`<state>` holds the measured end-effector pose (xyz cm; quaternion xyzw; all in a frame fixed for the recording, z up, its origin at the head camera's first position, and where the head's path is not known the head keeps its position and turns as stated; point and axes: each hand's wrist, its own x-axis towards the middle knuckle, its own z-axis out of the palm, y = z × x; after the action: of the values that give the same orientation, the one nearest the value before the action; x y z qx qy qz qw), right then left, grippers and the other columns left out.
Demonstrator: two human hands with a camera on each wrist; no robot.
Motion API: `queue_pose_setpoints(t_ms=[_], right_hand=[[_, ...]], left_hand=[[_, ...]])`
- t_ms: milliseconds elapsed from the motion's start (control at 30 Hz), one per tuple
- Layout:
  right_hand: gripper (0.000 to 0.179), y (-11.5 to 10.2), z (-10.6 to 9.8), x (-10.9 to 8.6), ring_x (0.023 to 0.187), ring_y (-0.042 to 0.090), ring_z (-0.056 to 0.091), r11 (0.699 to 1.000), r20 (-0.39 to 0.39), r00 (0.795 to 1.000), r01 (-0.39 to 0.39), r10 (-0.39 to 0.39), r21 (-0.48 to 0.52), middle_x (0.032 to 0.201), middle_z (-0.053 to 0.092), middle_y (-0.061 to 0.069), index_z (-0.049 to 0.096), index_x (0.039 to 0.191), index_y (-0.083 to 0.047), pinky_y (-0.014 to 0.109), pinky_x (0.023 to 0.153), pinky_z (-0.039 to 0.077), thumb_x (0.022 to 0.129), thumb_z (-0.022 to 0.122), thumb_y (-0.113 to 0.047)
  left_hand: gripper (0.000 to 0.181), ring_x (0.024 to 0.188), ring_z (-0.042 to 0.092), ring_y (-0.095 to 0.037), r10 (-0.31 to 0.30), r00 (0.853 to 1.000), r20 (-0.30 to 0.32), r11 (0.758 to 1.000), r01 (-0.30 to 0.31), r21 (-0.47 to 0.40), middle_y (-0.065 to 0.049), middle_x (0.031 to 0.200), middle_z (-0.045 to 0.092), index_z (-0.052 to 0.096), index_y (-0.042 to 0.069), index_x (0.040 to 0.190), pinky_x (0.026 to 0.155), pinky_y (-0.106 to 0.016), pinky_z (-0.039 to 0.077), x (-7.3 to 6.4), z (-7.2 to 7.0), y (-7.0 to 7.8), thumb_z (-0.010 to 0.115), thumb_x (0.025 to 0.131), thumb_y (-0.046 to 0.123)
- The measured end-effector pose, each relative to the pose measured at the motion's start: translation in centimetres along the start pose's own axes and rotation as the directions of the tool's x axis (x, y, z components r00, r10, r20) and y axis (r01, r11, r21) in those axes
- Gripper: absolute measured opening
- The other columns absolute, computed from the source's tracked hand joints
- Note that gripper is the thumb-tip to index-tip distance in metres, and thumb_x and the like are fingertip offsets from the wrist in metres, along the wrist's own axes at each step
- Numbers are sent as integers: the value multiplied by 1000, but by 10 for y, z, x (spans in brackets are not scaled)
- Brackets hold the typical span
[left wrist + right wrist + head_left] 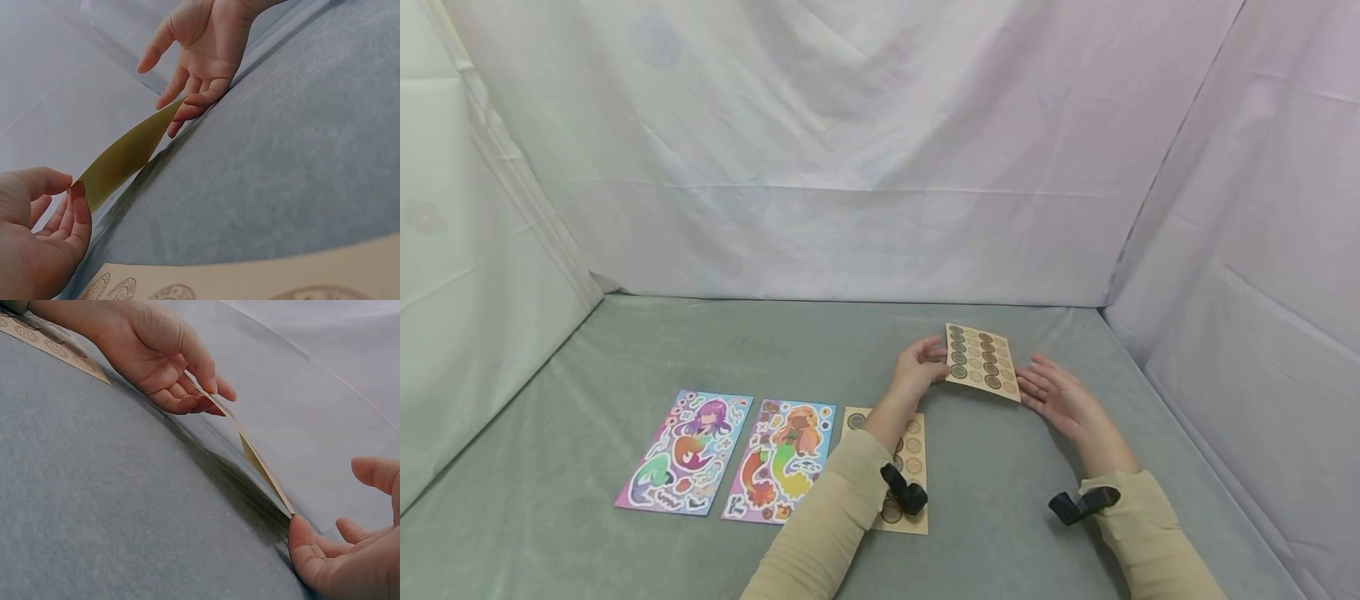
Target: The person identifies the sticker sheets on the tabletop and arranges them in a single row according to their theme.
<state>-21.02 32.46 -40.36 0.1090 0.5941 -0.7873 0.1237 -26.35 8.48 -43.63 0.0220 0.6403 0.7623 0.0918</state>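
Observation:
My left hand (pixel 917 371) pinches the left edge of a tan sticker sheet (pixel 981 358) between thumb and fingers. Rows of round, coin-like stamps cover its upper face, while the left wrist view shows its plain yellowish underside (pixel 128 156). The sheet is raised above the table, slightly bowed, with a shadow below it. At the opposite edge, my right hand (pixel 1063 400) has its fingers extended, fingertips (pixel 300 528) touching the sheet's edge and the thumb held away. Partly hidden under my left forearm lies a second tan sheet (pixel 913 446) with similar round stamps.
Two colourful mermaid sticker sheets lie flat on the left: one with a purple-haired mermaid (pixel 688 454), one with an orange-haired mermaid (pixel 782 458). A grey cloth covers the table (pixel 587 417). White curtains (pixel 850 233) stand behind it and on both sides.

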Motion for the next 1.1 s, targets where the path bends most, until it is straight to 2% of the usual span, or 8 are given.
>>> queue_pose_setpoints(t_ms=[233,400,467,567,700,867,967,1100], right_hand=[[74,0,2,-1,123,18,43,1000,4,1000,1,-1,-20,156,11,22,-3,154,-11,27,86,47,102,48,-23],[74,0,3,-2,140,29,21,999,6,1000,7,-6,-41,157,7,19,-6,154,-12,27,89,44,102,46,-22],[74,-1,4,-2,141,31,18,998,-2,1000,13,-13,-63,158,6,18,-6,154,-11,26,88,43,103,46,-23],[72,-1,5,-1,131,26,37,995,-33,999,25,-28,-95,157,7,19,-5,154,-11,24,85,45,103,45,-21],[72,-2,6,-1,100,7,56,993,-71,996,49,-57,-107,151,20,19,0,154,-10,22,80,48,102,48,-17],[75,-5,5,-3,88,6,62,995,-72,994,82,-87,-64,117,52,4,3,154,-8,24,76,51,99,53,-11],[77,-6,5,-4,86,7,63,994,-55,993,101,-103,-44,102,58,-3,3,154,-7,23,74,52,97,55,-5],[79,-9,7,-6,83,7,65,991,-44,990,130,-132,-39,97,61,-4,3,154,-6,24,72,53,95,55,1]], left_hand=[[60,85,64,-14,1,1000,7,1000,-1,14,0,102,65,57,13,132,75,-27,54,-2,1,5,69,77,-7],[61,84,64,-14,5,1000,14,1000,-6,19,1,101,66,57,15,132,73,-28,54,-2,1,8,69,77,-7],[61,83,64,-14,11,1000,18,1000,-12,27,1,100,67,57,16,132,72,-27,54,-2,1,9,69,77,-7],[62,81,63,-14,18,999,38,999,-19,40,0,99,67,56,16,133,71,-28,54,-4,1,11,68,77,-8],[65,79,63,-14,13,998,69,998,-17,60,0,99,67,55,14,136,71,-28,53,-6,0,15,67,76,-8],[64,80,64,-14,9,995,100,997,-17,78,1,99,67,54,12,136,73,-27,53,-8,1,21,67,76,-7],[64,79,64,-14,19,991,129,996,-29,80,0,99,68,53,10,137,73,-27,53,-10,0,25,67,76,-8],[65,81,65,-14,37,986,160,995,-52,88,-1,101,67,51,8,138,74,-28,54,-12,-2,31,67,77,-8]])
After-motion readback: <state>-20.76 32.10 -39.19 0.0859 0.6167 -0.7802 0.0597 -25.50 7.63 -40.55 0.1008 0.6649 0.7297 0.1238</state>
